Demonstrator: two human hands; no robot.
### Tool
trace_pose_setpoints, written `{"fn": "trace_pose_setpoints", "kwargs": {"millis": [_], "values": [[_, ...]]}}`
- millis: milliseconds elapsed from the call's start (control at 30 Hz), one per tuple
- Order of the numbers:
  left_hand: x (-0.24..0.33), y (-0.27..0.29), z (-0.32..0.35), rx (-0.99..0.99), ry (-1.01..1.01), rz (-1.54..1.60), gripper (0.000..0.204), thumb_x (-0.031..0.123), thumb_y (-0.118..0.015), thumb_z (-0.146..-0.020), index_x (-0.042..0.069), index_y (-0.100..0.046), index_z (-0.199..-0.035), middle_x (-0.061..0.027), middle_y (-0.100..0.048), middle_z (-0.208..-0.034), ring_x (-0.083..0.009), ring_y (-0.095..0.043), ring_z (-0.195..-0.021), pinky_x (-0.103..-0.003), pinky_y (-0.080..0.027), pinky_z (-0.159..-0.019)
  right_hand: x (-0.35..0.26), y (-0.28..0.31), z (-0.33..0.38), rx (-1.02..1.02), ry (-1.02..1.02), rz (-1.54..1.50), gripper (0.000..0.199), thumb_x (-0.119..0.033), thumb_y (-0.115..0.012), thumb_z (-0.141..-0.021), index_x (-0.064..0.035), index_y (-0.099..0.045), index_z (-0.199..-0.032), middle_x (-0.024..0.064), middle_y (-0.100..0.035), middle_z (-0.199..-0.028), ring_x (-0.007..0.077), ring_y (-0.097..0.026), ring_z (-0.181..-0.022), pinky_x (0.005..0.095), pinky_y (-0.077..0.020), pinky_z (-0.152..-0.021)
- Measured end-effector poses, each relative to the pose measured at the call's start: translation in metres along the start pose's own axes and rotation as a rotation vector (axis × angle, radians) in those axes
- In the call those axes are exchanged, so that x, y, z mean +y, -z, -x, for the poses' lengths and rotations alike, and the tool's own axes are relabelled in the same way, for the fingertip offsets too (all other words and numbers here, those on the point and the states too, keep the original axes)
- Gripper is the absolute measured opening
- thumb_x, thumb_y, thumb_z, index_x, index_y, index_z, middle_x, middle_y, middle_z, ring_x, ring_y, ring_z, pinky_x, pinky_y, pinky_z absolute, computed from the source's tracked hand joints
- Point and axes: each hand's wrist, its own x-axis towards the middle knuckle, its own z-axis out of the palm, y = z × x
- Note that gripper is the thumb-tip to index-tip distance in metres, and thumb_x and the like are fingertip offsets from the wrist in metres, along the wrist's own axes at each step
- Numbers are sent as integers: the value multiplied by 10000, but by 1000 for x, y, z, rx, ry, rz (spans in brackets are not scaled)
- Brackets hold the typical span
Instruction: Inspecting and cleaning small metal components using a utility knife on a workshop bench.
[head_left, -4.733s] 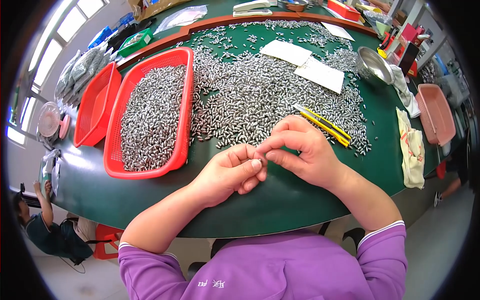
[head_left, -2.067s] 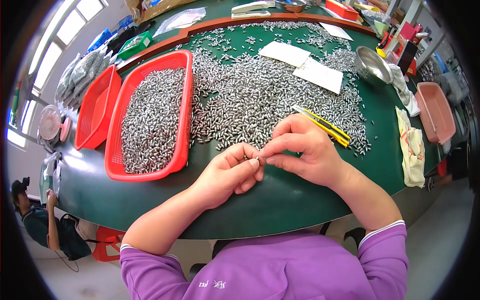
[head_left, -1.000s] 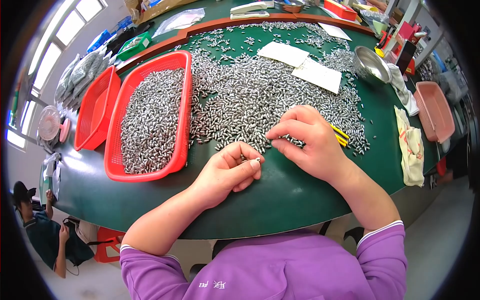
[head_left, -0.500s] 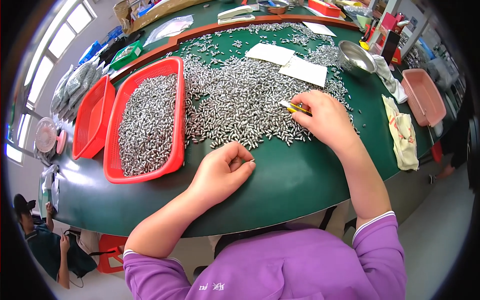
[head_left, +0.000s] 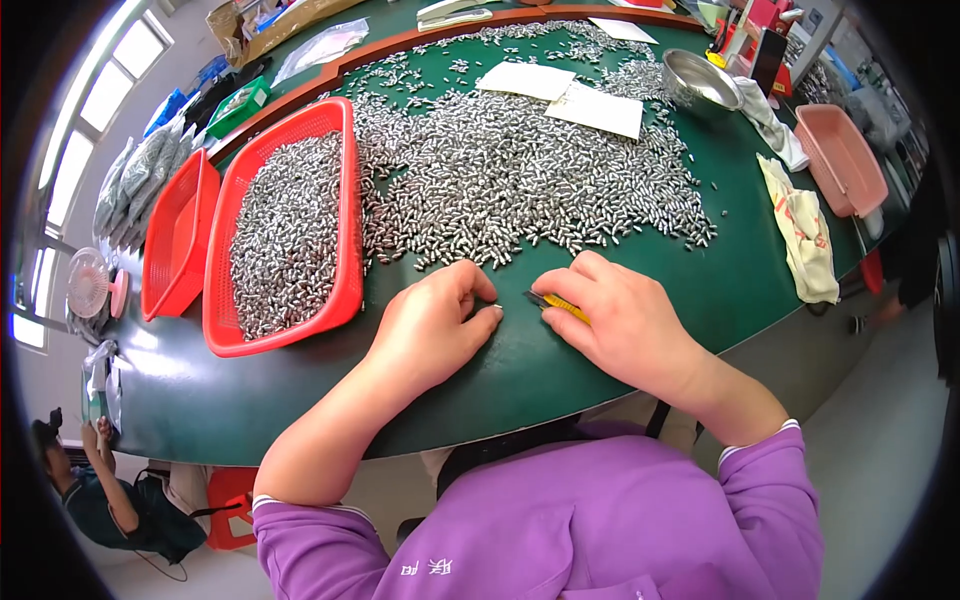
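Observation:
My right hand [head_left: 622, 318] is closed round a slim yellow tool [head_left: 568, 307] with a dark pointed end; its exact kind is hard to make out. That end points left, toward my left hand [head_left: 432, 322]. The left fingers are curled and the thumb presses near the index finger; whatever may be in the pinch is too small to tell. Both hands are low over the green table [head_left: 480, 385], just in front of a wide spread of small silvery metal pieces [head_left: 530, 180]. To the left, a red plastic basket [head_left: 350, 215] holds many more such pieces.
Two pale cards [head_left: 595, 110] lie on the pieces. Beyond them runs a brown wooden edging [head_left: 400, 55]. A metal bowl [head_left: 703, 80], a cream glove [head_left: 800, 230] and a pink basket [head_left: 840, 160] are at right. Another red basket [head_left: 178, 240] stands at left; a co-worker [head_left: 125, 490] sits lower left.
My right hand has come back from over the pieces toward me and left, bringing the yellow tool near my left hand. The left hand has barely moved. The view has shifted slightly.

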Motion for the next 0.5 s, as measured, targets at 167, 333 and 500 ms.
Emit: {"fn": "trace_pose_setpoints", "kwargs": {"millis": [167,333,500], "values": [[-3,-4,2,98,-112,30,166,111,-689,-789,21,-601,-897,0,-411,-589,-92,-397,-545,-289,-374,-520,-6,-4,7,88,23,36,171,-112,-635,-811,-92,-595,-976,71,-544,-841,248,-599,-742,361,-505,-639],[-1,-2,1,33,-64,-18,177,153,-663,-803,42,-601,-926,-60,-561,-719,-189,-561,-655,-339,-463,-627,-9,-10,4,105,6,-23,155,-108,-629,-808,-92,-603,-961,74,-555,-841,253,-601,-740,369,-506,-641],[-3,-5,0,48,-89,-24,151,143,-657,-801,48,-605,-906,-63,-568,-720,-196,-567,-652,-341,-463,-622,-13,-15,3,98,-21,-79,143,-115,-620,-811,-88,-606,-950,78,-558,-842,261,-607,-748,380,-506,-647]]}}
